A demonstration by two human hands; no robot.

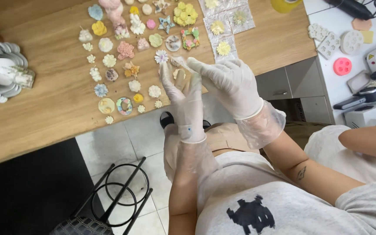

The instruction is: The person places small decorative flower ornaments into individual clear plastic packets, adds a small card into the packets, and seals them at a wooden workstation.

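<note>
Both gloved hands, left hand (184, 98) and right hand (231, 82), pinch a small clear plastic bag (180, 62) with closed fingers above the wooden tabletop (48, 104).

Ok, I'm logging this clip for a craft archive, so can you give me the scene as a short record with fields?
setting: wooden table seen from above, tiled floor below
left hand: gloved, fingers up, touching a small clear packet
right hand: gloved, pinching the same packet
on table: many small moulded flower pieces in pastel colours, laid in rows
bagged pieces: flowers in clear bags at the table's far edge
side counter: white, with silicone moulds and tools
other person: an arm at the right edge
</note>
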